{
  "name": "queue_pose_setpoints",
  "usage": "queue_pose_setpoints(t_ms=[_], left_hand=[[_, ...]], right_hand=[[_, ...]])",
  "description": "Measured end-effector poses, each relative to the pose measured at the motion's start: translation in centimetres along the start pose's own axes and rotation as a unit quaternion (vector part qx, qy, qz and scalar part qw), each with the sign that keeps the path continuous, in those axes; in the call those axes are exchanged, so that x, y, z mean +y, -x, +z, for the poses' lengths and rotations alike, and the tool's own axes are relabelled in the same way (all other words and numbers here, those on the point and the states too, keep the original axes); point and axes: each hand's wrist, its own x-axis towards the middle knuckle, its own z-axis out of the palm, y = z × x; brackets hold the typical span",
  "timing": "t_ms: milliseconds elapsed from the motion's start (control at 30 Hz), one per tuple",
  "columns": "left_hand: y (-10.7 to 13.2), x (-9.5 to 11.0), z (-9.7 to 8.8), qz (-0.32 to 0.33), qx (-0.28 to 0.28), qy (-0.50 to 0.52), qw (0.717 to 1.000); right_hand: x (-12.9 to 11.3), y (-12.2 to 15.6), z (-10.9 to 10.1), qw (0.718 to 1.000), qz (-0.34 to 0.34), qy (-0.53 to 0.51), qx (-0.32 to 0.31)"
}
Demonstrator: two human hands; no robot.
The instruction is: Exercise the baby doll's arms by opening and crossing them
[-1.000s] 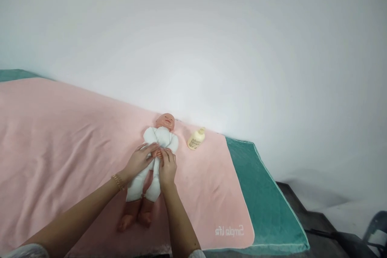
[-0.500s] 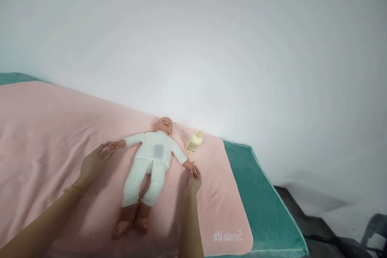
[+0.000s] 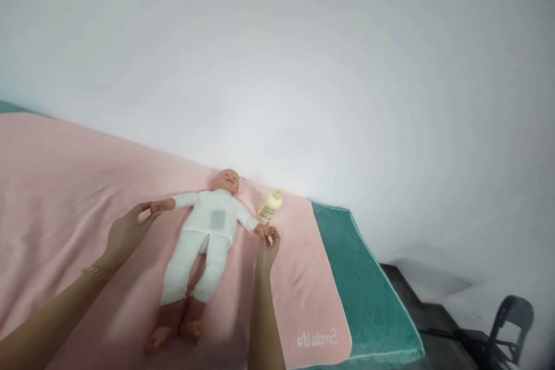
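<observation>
A baby doll [image 3: 203, 237] in a white suit lies on its back on a pink blanket [image 3: 65, 185], head toward the wall, arms spread wide. My left hand [image 3: 125, 234] pinches the doll's hand on the left side. On the other side, my right hand [image 3: 266, 251] holds the doll's other hand between its fingertips. A gold bracelet sits on my left wrist. The doll's bare feet point toward me.
A small cream lotion bottle [image 3: 269, 206] lies on the blanket just right of the doll's head. The blanket covers a teal mattress [image 3: 368, 295] set against a white wall. A dark chair [image 3: 503, 329] stands on the floor at the lower right.
A second ago both hands held the doll's arms together over its chest. They then drew the arms out to the sides, where they remain. The view has shifted slightly.
</observation>
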Motion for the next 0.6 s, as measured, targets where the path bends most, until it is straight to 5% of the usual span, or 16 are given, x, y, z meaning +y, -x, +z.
queue_pose_setpoints(t_ms=[100,233,433,600], left_hand=[[-0.1,3.3,0.8,0.035,-0.003,0.050,0.998],[0.0,6.0,4.0,0.161,-0.058,0.094,0.981],[0.6,5.0,8.6,0.296,-0.050,0.084,0.950],[1.0,3.9,9.8,0.295,-0.053,0.080,0.951]], right_hand=[[-2.2,0.5,2.5,0.998,-0.061,0.012,-0.025],[-3.7,2.0,5.7,0.971,-0.205,0.082,-0.094],[-2.1,4.2,7.9,0.878,-0.371,0.224,-0.202],[-1.0,5.0,8.0,0.860,-0.395,0.242,-0.211]])
